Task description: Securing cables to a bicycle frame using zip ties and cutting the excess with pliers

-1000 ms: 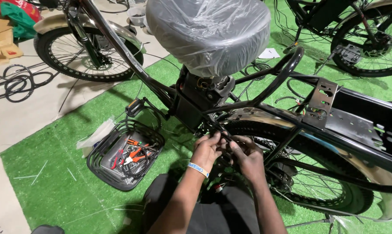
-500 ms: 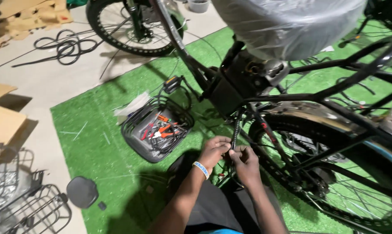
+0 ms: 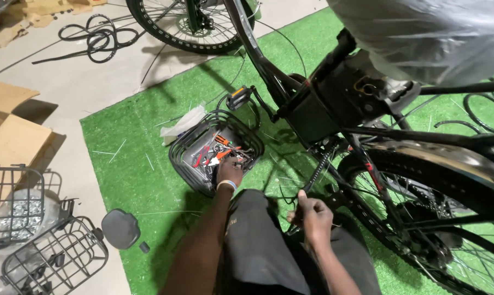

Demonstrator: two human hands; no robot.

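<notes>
Since the earlier frame, when both hands worked together at the bike's lower frame, the left hand (image 3: 230,170) has moved out to about 10 o'clock from the person's lap and now sits in the black wire tool basket (image 3: 188,164), fingers curled down among the tools; whether it grips any of them cannot be told. The basket lies on the green artificial turf (image 3: 132,164) and holds a jumble of small metal pieces and orange-handled pliers (image 3: 223,143), with a crumpled clear plastic bag (image 3: 182,123) just beside its far rim. The right hand (image 3: 312,216) has stayed low at about 1 o'clock from the lap, closed around a thin black cable (image 3: 288,198) near the kickstand spring (image 3: 319,166). At far left, around 8 o'clock, 2 empty wire baskets (image 3: 50,262) stand on the smooth concrete floor, a dark rounded cap (image 3: 119,228) near them, flat cardboard (image 3: 12,136) above. A coiled black cable (image 3: 96,37) lies at 11 o'clock. The black bicycle frame (image 3: 269,71) crosses between the person and the turf beyond; its knobby rear tyre (image 3: 422,169) fills the right side, and a seat wrapped in glossy plastic film (image 3: 422,33) overhangs at 1 o'clock.
</notes>
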